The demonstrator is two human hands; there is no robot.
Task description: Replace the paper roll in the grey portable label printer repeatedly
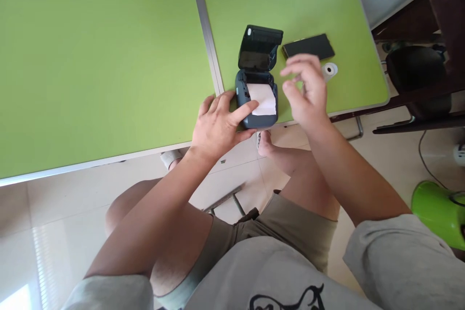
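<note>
A small dark thermal printer [257, 121] lies at the front edge of the green table with its lid [258, 48] raised. White paper [262, 99] comes out of its inside and lies over the front of the body. My left hand [220, 123] grips the printer from the left, one finger pressing on the paper and the thumb low at the front edge. To the right of the printer, my right hand [308, 88] hovers, holding nothing, its fingers bent and apart.
A black phone [308, 47] lies behind my right hand, and a small white roll [329, 70] sits beside it. A metal strip [207, 24] divides the green tabletop [109, 58]. Off to the right are a dark chair [417, 77] and a green bin [436, 213].
</note>
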